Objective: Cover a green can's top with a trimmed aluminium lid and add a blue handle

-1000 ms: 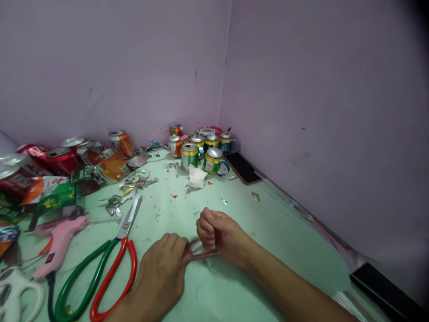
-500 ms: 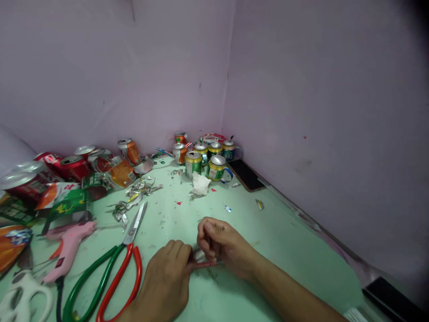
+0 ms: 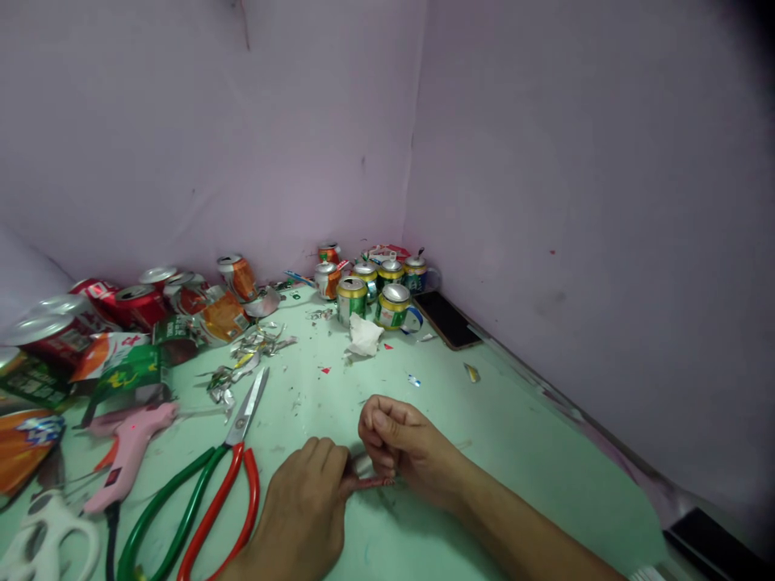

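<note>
Low over the pale green table, my left hand is closed on a small strip of cut can metal, silvery on one face with a reddish edge. My right hand is curled, its fingers at the strip's other end; most of the strip is hidden by the fingers. Left of my left hand lie large scissors with one green and one red handle, their blades together. A pink glue gun rests farther left, near white-handled scissors.
Cut and whole drink cans crowd the left. Metal scraps lie before them. Several small can mugs stand in the back corner, beside crumpled white tissue and a phone. Walls border the table behind and at right.
Both hands stay almost in place around the strip. The whole view has shifted slightly, so things appear a little lower and farther right.
</note>
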The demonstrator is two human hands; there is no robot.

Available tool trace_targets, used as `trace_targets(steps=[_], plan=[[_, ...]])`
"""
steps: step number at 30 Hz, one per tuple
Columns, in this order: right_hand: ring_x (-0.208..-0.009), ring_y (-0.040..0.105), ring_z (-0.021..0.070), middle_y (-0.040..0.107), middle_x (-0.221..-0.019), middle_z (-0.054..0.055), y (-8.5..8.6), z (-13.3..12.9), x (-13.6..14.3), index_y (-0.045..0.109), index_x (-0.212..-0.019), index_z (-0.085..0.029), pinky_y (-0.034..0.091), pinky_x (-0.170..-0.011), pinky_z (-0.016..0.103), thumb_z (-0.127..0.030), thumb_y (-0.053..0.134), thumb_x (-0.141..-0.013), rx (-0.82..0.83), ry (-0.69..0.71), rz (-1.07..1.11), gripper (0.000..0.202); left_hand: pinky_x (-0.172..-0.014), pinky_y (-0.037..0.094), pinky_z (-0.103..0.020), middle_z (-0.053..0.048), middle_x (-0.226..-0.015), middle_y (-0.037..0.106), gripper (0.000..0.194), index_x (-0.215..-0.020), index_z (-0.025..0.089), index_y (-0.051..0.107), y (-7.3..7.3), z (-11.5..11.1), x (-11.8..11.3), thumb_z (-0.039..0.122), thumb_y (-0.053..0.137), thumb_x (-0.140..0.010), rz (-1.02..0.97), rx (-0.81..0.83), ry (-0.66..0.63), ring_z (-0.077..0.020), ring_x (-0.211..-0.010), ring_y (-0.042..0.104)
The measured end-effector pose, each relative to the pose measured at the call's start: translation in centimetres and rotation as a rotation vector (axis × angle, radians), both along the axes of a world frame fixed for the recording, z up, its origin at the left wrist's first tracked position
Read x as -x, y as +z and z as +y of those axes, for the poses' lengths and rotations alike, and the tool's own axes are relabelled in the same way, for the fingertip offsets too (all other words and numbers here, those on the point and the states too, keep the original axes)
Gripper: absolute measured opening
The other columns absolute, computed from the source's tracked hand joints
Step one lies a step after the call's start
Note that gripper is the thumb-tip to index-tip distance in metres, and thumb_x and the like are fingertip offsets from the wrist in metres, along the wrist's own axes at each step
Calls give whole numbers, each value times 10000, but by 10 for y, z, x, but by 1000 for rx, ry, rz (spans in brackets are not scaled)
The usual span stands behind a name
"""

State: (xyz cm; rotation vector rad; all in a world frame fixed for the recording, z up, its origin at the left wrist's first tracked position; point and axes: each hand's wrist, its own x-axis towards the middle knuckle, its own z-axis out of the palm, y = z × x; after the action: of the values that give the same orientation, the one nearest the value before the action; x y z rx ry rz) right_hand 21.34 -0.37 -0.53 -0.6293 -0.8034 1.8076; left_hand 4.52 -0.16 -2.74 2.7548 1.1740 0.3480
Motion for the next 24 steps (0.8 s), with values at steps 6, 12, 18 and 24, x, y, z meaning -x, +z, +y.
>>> trace_targets(steps=[6, 12, 18, 24], plan=[[-422, 309, 27, 406, -600, -67, -1, 0, 0, 461, -670, -168, 226, -398, 191, -440, 666, -723, -18, -5, -35, 345, -583, 430, -345, -46, -738, 551, 162, -793, 195, 502, -2, 0, 1, 123, 370, -853, -7, -13, 0, -220, -684, 543], [-423, 308, 31, 408, -603, -66, -1, 0, 0, 455, -678, -174, 228, -391, 189, -418, 664, -731, 8, 7, -9, 326, -589, 445, -356, -55, -743, 556, 176, -786, 185, 506, 0, 0, -1, 122, 358, -858, -10, -3, 3, -225, -689, 550], [-419, 292, 23, 414, -610, -67, 4, 0, 0, 430, -679, -178, 189, -397, 184, -412, 664, -735, 80, 24, 36, 335, -573, 444, -353, -59, -731, 560, 198, -756, 186, 501, -1, 0, 0, 115, 344, -855, -1, -24, 4, -222, -672, 548], [-420, 294, 25, 420, -614, -67, 3, 0, 0, 435, -697, -181, 196, -405, 191, -413, 661, -737, 87, 16, 33, 327, -567, 443, -348, -54, -721, 558, 197, -742, 192, 489, 0, 0, 0, 118, 345, -853, 4, -31, 1, -222, -670, 550]])
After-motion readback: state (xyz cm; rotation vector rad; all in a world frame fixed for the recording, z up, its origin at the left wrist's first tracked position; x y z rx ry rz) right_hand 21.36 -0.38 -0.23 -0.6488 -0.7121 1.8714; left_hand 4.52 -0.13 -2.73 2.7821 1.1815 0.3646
